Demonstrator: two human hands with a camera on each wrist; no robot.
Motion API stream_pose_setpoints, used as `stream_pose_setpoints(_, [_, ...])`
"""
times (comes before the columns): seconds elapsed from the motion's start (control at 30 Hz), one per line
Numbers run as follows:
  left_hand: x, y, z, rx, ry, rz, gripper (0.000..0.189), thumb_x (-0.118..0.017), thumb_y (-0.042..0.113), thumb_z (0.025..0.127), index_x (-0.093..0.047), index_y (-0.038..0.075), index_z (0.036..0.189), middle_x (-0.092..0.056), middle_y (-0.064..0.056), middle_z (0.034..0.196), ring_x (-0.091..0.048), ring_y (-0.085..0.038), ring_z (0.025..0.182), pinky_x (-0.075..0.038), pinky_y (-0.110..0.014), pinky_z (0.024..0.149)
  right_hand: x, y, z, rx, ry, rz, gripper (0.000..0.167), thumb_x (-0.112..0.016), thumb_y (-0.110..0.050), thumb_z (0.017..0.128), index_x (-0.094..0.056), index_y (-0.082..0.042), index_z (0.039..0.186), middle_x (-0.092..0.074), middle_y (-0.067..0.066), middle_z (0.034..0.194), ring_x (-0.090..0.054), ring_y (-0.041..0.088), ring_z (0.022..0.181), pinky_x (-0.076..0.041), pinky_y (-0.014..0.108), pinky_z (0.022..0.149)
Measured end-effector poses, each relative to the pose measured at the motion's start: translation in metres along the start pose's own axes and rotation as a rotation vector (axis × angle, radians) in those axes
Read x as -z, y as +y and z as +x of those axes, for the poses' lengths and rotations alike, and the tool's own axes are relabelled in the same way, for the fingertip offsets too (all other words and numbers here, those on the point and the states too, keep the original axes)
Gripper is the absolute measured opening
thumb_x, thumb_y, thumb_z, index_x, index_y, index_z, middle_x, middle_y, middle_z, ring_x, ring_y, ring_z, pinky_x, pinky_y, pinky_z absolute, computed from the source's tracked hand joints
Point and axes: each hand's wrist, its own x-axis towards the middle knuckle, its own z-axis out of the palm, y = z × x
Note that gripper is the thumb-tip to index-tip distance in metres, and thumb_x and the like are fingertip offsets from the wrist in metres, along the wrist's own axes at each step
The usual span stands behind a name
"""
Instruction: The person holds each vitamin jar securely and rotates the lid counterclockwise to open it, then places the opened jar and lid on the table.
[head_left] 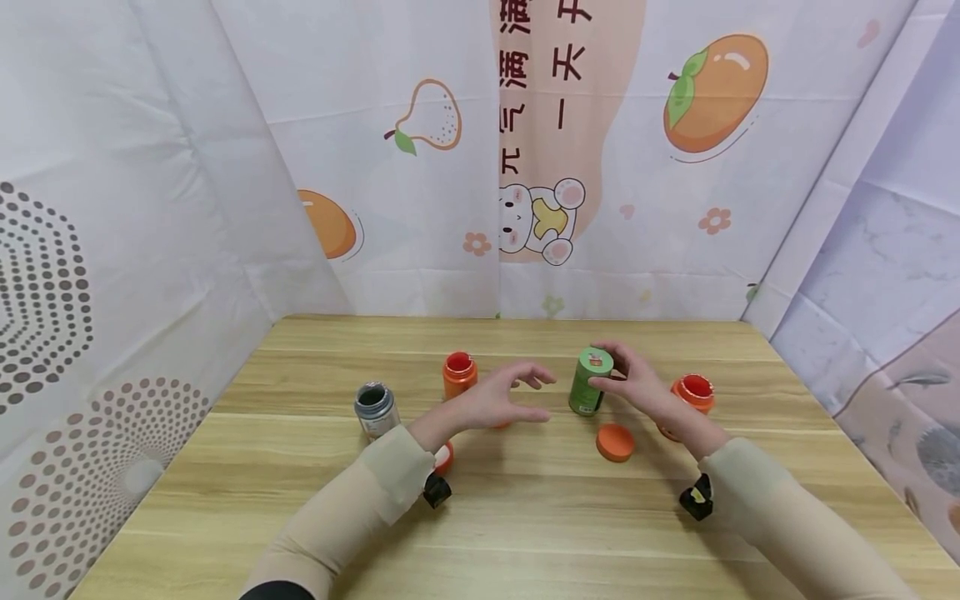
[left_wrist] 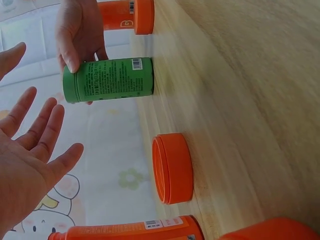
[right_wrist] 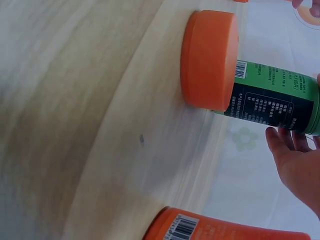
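Note:
A green canister (head_left: 585,390) with its lid on stands upright on the table. My right hand (head_left: 641,385) holds it near the top, thumb on the near side and fingers round the right side and back. To its left, my left hand (head_left: 498,396) hovers with fingers spread and relaxed, holding nothing and apart from the canister. In the left wrist view, the left palm (left_wrist: 22,170) and the canister's printed side (left_wrist: 110,80) both show. An orange cap (head_left: 615,442) lies just in front of the canister.
A lidless orange bottle (head_left: 693,393) stands by the right forearm. Another lidless orange bottle (head_left: 458,377) is behind the left hand. A grey open bottle (head_left: 375,408) stands farther left. An orange-rimmed cap (head_left: 444,457) is partly hidden by the left sleeve.

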Motion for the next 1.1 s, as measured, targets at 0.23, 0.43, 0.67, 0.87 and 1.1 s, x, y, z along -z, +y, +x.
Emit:
stream_pose_setpoints(0.23, [-0.001,-0.002,-0.004,0.013,0.018,-0.013,0.048,-0.077,0.02,0.085,-0.056,0.008,0.127,-0.057,-0.001,0.127,-0.053,-0.017,0.114,-0.036,-0.05,0.103,-0.003,0.005,-0.001,-0.083,-0.01,-0.014,0.072,-0.073,-0.003,0.086,-0.031,0.006,0.143,-0.047,0.027,0.132,-0.046,0.042,0.121,-0.039,0.052,0.101])
stream_pose_setpoints(0.43, [-0.004,-0.001,-0.004,0.041,0.049,-0.021,0.051,-0.077,0.02,0.085,-0.054,0.012,0.13,-0.056,0.001,0.129,-0.052,-0.016,0.116,-0.036,-0.049,0.105,-0.008,0.013,-0.004,-0.111,-0.044,-0.044,0.067,-0.074,-0.005,0.085,-0.034,0.007,0.138,-0.048,0.027,0.128,-0.049,0.044,0.118,-0.041,0.054,0.099])
stream_pose_setpoints(0.67, [-0.005,0.0,0.01,0.084,0.121,-0.096,0.061,-0.076,0.024,0.086,-0.047,0.013,0.138,-0.052,0.002,0.133,-0.048,-0.017,0.122,-0.035,-0.049,0.105,-0.01,0.016,-0.005,-0.115,-0.049,-0.075,0.061,-0.072,-0.004,0.087,-0.038,0.012,0.134,-0.05,0.03,0.124,-0.051,0.046,0.115,-0.043,0.054,0.096])
stream_pose_setpoints(0.87, [-0.002,-0.002,0.026,0.089,0.161,-0.124,0.063,-0.077,0.022,0.085,-0.046,0.009,0.139,-0.052,-0.003,0.134,-0.049,-0.019,0.121,-0.036,-0.05,0.103,-0.011,0.019,-0.005,-0.126,-0.053,-0.075,0.06,-0.07,-0.006,0.089,-0.036,0.011,0.135,-0.048,0.03,0.126,-0.05,0.046,0.116,-0.043,0.053,0.096])
stream_pose_setpoints(1.1, [0.003,0.001,0.035,0.072,0.179,-0.161,0.06,-0.076,0.016,0.086,-0.047,0.009,0.138,-0.053,-0.005,0.134,-0.049,-0.023,0.122,-0.036,-0.048,0.105,-0.006,0.007,-0.007,-0.151,-0.041,-0.024,0.07,-0.071,-0.011,0.09,-0.028,0.003,0.144,-0.042,0.031,0.134,-0.047,0.048,0.121,-0.045,0.051,0.095])
